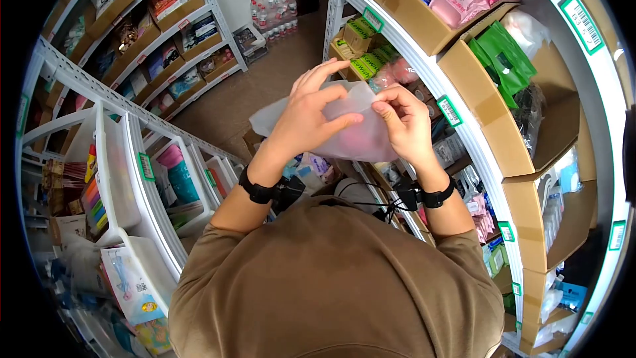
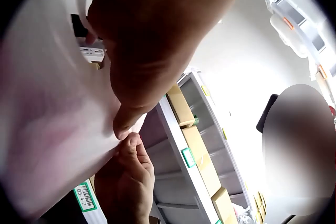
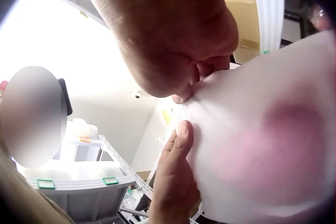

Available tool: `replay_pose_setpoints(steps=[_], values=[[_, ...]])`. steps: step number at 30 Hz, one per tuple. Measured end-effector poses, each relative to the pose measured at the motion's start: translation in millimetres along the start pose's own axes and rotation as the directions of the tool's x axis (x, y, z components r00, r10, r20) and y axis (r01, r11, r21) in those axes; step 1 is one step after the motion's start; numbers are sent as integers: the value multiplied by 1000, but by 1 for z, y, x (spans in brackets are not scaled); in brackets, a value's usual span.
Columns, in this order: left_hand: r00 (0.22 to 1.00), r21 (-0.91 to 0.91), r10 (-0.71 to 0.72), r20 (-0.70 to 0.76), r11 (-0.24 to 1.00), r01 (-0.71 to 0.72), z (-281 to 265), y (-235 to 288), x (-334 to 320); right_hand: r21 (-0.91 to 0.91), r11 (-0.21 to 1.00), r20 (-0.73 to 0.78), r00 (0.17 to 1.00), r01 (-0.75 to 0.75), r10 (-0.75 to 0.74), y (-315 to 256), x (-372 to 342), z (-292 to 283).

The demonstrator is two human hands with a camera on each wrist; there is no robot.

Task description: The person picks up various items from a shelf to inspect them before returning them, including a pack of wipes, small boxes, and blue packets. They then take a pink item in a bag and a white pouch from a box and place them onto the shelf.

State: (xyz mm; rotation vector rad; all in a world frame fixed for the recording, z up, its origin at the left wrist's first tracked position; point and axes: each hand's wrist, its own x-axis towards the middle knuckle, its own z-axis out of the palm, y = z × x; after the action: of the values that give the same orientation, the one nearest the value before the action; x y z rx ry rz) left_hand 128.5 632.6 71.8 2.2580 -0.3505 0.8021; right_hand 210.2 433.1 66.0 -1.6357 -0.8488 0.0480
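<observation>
A frosted, translucent plastic bag [image 1: 361,136] is held up in front of the chest, with a blurry pink item [image 3: 289,150] showing through it. My right hand [image 1: 409,126] pinches the bag's edge near its upper corner between thumb and fingers. Over the bag's other side lies my left hand [image 1: 301,116], its fingers spread and fairly straight, its thumb along the bag's face. In the left wrist view, the left thumb tip comes right up to the fingertips of the right hand [image 2: 128,182] at the bag's edge.
Shelves with cardboard boxes [image 1: 457,73] of packaged goods curve along the right. White plastic bins [image 1: 119,179] line the left side. Farther back stand another shelf rack [image 1: 218,20] and bottled drink packs [image 1: 273,10] on the brown floor [image 1: 248,86].
</observation>
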Motion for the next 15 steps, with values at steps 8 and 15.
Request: replay_pose_setpoints(steps=[8,15], values=[[998,-180,-31,54,983,41,4,10,9,222,968,-116,983,-113,142,-3,-13,3],[999,-288,-46,11,957,48,0,23,11,95,994,-77,996,50,-43,-14,-12,-3]])
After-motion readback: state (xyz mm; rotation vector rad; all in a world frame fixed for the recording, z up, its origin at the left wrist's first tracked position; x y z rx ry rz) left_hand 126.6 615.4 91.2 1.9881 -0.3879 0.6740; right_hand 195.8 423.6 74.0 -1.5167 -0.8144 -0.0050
